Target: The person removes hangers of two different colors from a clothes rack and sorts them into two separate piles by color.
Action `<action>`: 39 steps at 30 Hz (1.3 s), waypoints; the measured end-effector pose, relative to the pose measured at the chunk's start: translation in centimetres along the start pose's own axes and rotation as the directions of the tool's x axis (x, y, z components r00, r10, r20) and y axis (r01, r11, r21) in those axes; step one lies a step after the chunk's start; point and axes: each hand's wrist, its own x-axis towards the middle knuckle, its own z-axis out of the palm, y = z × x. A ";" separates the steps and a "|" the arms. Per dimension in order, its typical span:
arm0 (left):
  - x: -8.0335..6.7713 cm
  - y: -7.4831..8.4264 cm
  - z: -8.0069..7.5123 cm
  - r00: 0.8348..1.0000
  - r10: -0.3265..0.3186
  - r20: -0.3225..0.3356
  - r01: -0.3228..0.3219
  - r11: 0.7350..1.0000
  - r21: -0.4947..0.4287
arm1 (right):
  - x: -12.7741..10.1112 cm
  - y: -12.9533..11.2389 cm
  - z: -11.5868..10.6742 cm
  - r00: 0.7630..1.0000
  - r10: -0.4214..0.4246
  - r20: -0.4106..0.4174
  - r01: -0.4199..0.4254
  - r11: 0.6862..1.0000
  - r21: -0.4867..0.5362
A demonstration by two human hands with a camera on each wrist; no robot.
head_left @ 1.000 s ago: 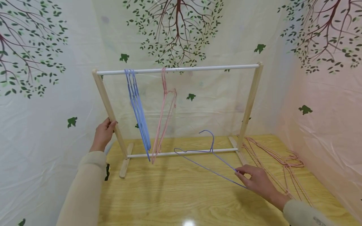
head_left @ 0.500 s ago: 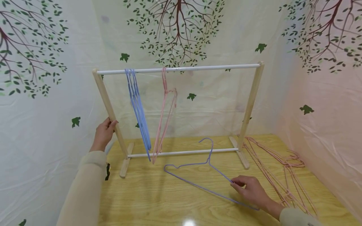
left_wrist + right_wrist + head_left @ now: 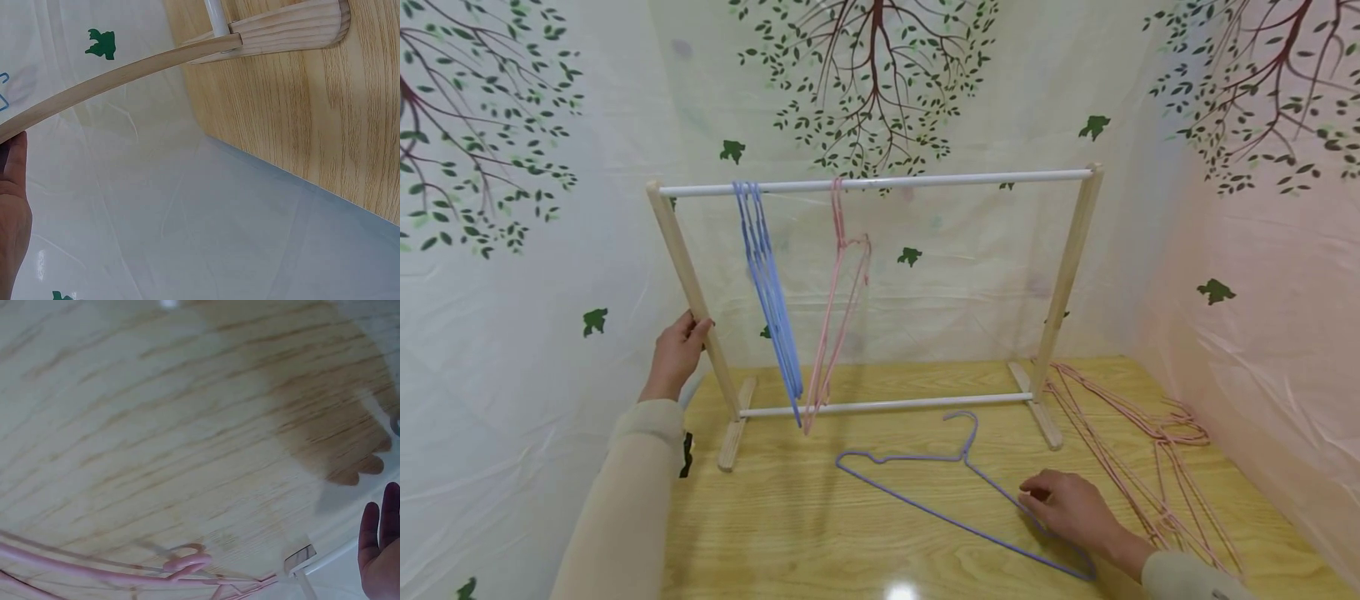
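Note:
A wooden rack with a white top bar [image 3: 880, 182] stands on the wooden table [image 3: 850, 542]. My left hand [image 3: 687, 331] grips the rack's left post [image 3: 685, 267]; the left wrist view shows that post [image 3: 125, 74] running past the hand's edge [image 3: 12, 206]. Several blue hangers [image 3: 769, 292] and a pink hanger [image 3: 842, 292] hang from the bar. A purple wire hanger [image 3: 962, 455] lies flat on the table in front of the rack. My right hand [image 3: 1037, 493] rests on its right arm, fingers relaxed; its fingers [image 3: 377, 547] look straight in the right wrist view.
A tangle of pink hangers [image 3: 1150, 450] lies on the table at the right, by the rack's right foot [image 3: 1037, 412]; one shows in the right wrist view [image 3: 181, 562]. Tree-printed plastic sheeting closes in the back and sides. The table's left edge [image 3: 281, 178] runs just beside the rack's left foot [image 3: 294, 31].
My right hand has brought the purple hanger down and toward me, from tilted up against the rack's lower bar to lying flat on the table. My left hand has stayed on the post.

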 end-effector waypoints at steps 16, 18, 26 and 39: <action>0.0 0.4 0.4 0.999 -0.034 0.016 0.034 0.999 -0.018 | 2.3 -1.4 -0.7 0.991 0.023 -0.132 -0.027 0.999 -0.032; 0.0 0.5 0.5 0.999 -0.038 0.017 0.039 0.999 -0.021 | 2.9 -1.8 -0.8 0.987 -0.002 -0.162 -0.003 1.000 -0.030; -0.1 0.4 0.5 0.999 -0.040 0.013 0.040 0.999 -0.029 | 5.8 -4.7 -1.1 0.958 -0.066 -0.279 0.080 0.996 0.039; -0.1 0.3 0.1 0.999 -0.039 0.011 0.040 0.999 -0.030 | 12.6 -12.8 -2.7 0.934 0.031 -0.356 0.075 0.957 0.279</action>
